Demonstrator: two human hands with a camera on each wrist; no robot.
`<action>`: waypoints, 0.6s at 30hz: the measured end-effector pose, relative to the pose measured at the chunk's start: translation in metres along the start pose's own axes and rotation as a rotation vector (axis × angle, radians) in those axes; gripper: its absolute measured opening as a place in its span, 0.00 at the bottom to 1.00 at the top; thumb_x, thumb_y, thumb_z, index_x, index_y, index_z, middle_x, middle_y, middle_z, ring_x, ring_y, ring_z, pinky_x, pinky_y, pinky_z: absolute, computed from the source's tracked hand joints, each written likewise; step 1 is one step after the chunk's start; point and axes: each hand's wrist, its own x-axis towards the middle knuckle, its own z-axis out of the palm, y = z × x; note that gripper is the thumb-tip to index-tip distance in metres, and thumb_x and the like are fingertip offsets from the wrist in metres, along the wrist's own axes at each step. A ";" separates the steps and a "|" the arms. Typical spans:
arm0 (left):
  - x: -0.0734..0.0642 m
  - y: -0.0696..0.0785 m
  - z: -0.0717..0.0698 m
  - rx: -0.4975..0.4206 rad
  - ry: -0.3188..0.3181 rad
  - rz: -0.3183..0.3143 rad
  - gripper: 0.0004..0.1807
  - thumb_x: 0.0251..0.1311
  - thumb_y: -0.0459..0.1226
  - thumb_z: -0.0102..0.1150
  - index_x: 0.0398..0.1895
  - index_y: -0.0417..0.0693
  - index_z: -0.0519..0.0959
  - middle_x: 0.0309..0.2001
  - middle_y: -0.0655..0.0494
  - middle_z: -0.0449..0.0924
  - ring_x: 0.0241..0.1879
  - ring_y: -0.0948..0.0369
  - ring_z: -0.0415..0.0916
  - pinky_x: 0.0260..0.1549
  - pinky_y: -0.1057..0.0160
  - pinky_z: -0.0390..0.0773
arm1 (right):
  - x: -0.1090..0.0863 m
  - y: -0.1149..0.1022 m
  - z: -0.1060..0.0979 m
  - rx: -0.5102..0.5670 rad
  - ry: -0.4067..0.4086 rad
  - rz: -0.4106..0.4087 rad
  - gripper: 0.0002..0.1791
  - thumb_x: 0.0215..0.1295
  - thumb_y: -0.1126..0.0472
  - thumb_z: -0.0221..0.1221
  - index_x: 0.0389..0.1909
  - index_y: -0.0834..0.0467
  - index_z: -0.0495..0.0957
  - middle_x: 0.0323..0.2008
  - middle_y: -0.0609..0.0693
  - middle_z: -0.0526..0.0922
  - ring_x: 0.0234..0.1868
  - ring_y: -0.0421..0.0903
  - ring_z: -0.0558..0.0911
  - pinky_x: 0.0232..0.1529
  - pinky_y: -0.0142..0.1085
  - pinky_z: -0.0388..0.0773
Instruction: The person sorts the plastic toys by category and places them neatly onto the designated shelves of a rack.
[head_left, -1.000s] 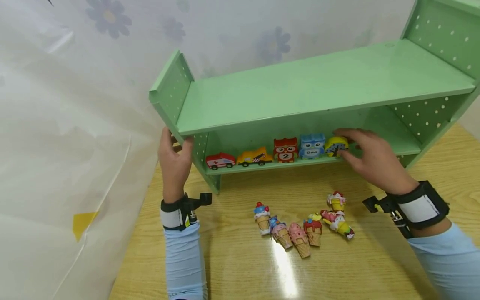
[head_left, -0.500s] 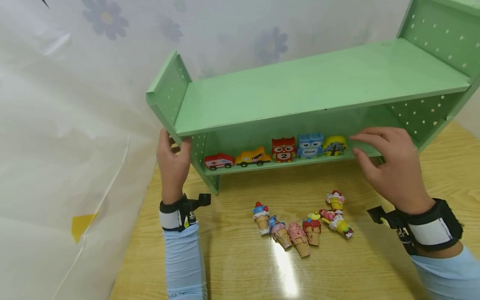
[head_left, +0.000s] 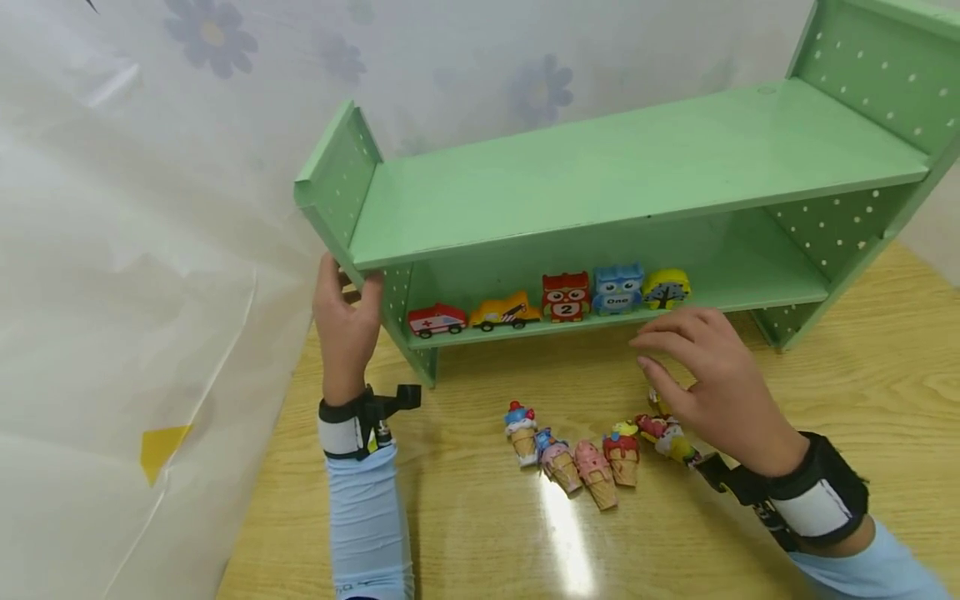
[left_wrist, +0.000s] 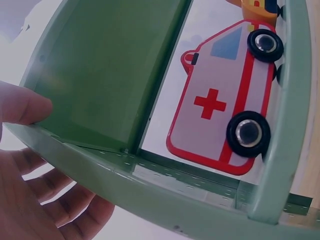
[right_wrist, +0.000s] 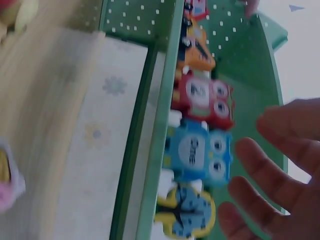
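Observation:
My left hand (head_left: 347, 329) grips the left side panel of a green shelf (head_left: 637, 175), thumb on one face and fingers on the other. My right hand (head_left: 716, 387) holds nothing; its fingers are loosely bent in front of the lower shelf, partly covering an ice-cream figure at the right. Along the lower shelf stand a toy ambulance (left_wrist: 215, 100), an orange tow truck (head_left: 504, 312), a red owl block (head_left: 566, 297) marked 2, a blue owl block (right_wrist: 200, 152) marked One, and a yellow tree block (head_left: 667, 289). The tree is at the right end of this row.
Several ice-cream cone figures (head_left: 596, 475) lie on the wooden table (head_left: 480, 542) in front of the shelf. The shelf's right panel (head_left: 832, 225) has white dots. A pale flowered sheet (head_left: 465, 75) hangs behind, and an orange patch (head_left: 161, 450) shows at the left.
My right hand has let go of the yellow tree block, drawn back to the right, then come down and left over the table's ice-cream figures. My left hand stays on the panel.

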 end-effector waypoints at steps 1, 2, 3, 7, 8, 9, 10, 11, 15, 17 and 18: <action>0.000 0.000 0.000 0.000 -0.001 -0.001 0.23 0.69 0.40 0.53 0.65 0.45 0.72 0.58 0.50 0.77 0.48 0.65 0.74 0.46 0.56 0.79 | 0.000 -0.002 0.003 -0.001 -0.027 -0.005 0.23 0.74 0.47 0.51 0.39 0.62 0.84 0.42 0.57 0.84 0.50 0.57 0.75 0.57 0.42 0.66; 0.000 0.000 0.000 0.000 -0.003 -0.003 0.23 0.69 0.40 0.53 0.65 0.46 0.72 0.58 0.50 0.77 0.48 0.65 0.74 0.46 0.56 0.79 | 0.000 -0.004 0.006 -0.003 -0.054 -0.010 0.19 0.72 0.50 0.54 0.40 0.61 0.84 0.42 0.56 0.84 0.50 0.56 0.76 0.56 0.43 0.68; 0.001 0.000 0.001 -0.001 -0.004 -0.005 0.23 0.69 0.40 0.53 0.65 0.46 0.72 0.58 0.50 0.77 0.48 0.65 0.74 0.46 0.56 0.79 | 0.000 -0.006 0.009 -0.009 -0.085 -0.014 0.15 0.70 0.52 0.57 0.41 0.61 0.84 0.42 0.55 0.84 0.50 0.55 0.76 0.54 0.44 0.70; 0.000 0.000 0.001 -0.001 -0.006 -0.013 0.23 0.68 0.40 0.53 0.65 0.46 0.72 0.58 0.51 0.77 0.48 0.65 0.74 0.46 0.57 0.79 | 0.002 -0.017 0.022 -0.036 -0.261 -0.005 0.13 0.60 0.59 0.66 0.46 0.57 0.83 0.44 0.52 0.83 0.51 0.52 0.77 0.51 0.49 0.76; 0.000 0.000 0.000 -0.002 -0.006 -0.015 0.23 0.68 0.40 0.53 0.65 0.47 0.72 0.58 0.51 0.77 0.48 0.65 0.74 0.46 0.57 0.78 | 0.003 -0.020 0.026 -0.040 -0.305 -0.001 0.14 0.59 0.59 0.67 0.47 0.57 0.83 0.45 0.51 0.83 0.51 0.52 0.77 0.51 0.49 0.77; 0.000 0.000 0.000 -0.001 -0.006 -0.016 0.23 0.68 0.40 0.53 0.65 0.47 0.72 0.58 0.51 0.77 0.48 0.65 0.74 0.46 0.58 0.78 | 0.003 -0.023 0.030 -0.044 -0.347 0.002 0.15 0.60 0.58 0.67 0.47 0.56 0.83 0.45 0.51 0.83 0.51 0.52 0.78 0.51 0.49 0.78; 0.000 0.000 0.000 0.000 -0.007 -0.017 0.23 0.68 0.40 0.53 0.65 0.47 0.72 0.58 0.51 0.77 0.48 0.65 0.74 0.46 0.58 0.78 | 0.003 -0.025 0.033 -0.044 -0.382 0.002 0.15 0.61 0.57 0.66 0.48 0.55 0.83 0.45 0.50 0.83 0.51 0.52 0.78 0.52 0.49 0.78; 0.000 0.000 0.000 0.001 -0.007 -0.016 0.23 0.69 0.41 0.53 0.65 0.47 0.72 0.58 0.51 0.77 0.48 0.65 0.74 0.46 0.58 0.78 | 0.003 -0.028 0.037 -0.045 -0.413 0.000 0.15 0.61 0.57 0.66 0.48 0.55 0.83 0.45 0.50 0.83 0.51 0.51 0.78 0.51 0.48 0.78; 0.000 0.002 0.000 0.003 -0.005 -0.013 0.23 0.68 0.41 0.54 0.65 0.47 0.72 0.58 0.51 0.77 0.48 0.66 0.74 0.46 0.60 0.78 | 0.005 -0.039 0.055 -0.053 -0.496 -0.023 0.15 0.62 0.56 0.65 0.49 0.54 0.83 0.45 0.50 0.84 0.50 0.50 0.79 0.49 0.46 0.79; 0.000 0.002 -0.001 0.002 -0.003 -0.012 0.23 0.68 0.40 0.54 0.65 0.47 0.72 0.58 0.50 0.77 0.48 0.66 0.74 0.46 0.60 0.78 | 0.007 -0.045 0.064 -0.055 -0.547 -0.040 0.16 0.63 0.55 0.65 0.50 0.55 0.82 0.45 0.50 0.83 0.49 0.50 0.80 0.49 0.46 0.80; -0.001 0.002 -0.001 0.004 -0.003 -0.014 0.23 0.68 0.40 0.54 0.65 0.46 0.72 0.58 0.50 0.77 0.48 0.66 0.74 0.46 0.59 0.78 | 0.007 -0.047 0.070 -0.057 -0.572 -0.049 0.16 0.64 0.55 0.64 0.51 0.55 0.82 0.45 0.50 0.83 0.49 0.50 0.80 0.48 0.45 0.80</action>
